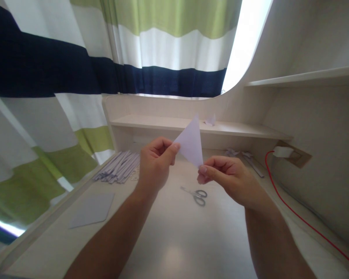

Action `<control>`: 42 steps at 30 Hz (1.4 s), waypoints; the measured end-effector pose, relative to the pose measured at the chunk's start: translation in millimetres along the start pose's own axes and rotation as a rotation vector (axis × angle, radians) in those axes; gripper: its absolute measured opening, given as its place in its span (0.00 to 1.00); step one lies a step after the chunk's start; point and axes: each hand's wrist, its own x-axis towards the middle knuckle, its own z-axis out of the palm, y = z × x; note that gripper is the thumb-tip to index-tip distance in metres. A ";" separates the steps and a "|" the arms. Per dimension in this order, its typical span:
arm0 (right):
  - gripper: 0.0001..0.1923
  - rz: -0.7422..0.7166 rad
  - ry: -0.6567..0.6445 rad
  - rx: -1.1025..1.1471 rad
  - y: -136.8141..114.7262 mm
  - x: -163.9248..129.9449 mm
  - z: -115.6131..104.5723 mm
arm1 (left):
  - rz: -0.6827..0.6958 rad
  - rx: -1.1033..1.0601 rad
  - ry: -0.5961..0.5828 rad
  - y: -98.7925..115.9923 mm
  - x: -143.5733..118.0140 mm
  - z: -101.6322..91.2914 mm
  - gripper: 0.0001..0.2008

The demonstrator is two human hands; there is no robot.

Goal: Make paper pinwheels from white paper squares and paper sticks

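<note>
Your two forearms reach in from the bottom edge, and between them you hold a paper triangle [191, 144] up above the worktop [174, 240]. Your left hand [155, 164] pinches the triangle's left corner between thumb and forefinger, the other fingers curled in. Your right hand [231, 179] pinches the lower point the same way, fingers clenched on the paper. The triangle stands nearly upright, its top tip in line with the shelf [192, 124] behind it.

Below your hands, a pair of scissors [197, 195] lies flat on the worktop, blades shut as far as you can see. To the left lies a flat sheet of paper [92, 210], and beyond it a pile of folded paper strips [118, 167]. A small paper scrap [211, 119] sits on the shelf (its shape is too small to tell). At the right, a red cable [296, 215] runs from a white plug [282, 151] in the wall along the worktop. A striped curtain [75, 73] hangs at the left and behind.
</note>
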 end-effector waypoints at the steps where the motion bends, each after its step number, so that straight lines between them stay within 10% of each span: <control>1: 0.15 0.000 0.001 0.003 0.1 -0.1 -0.2 | -0.001 -0.007 0.001 -0.6 0.0 0.0 0.14; 42: 0.15 -0.095 0.051 0.058 10.6 3.6 -3.5 | -0.119 -0.057 -0.340 4.6 -3.0 6.9 0.17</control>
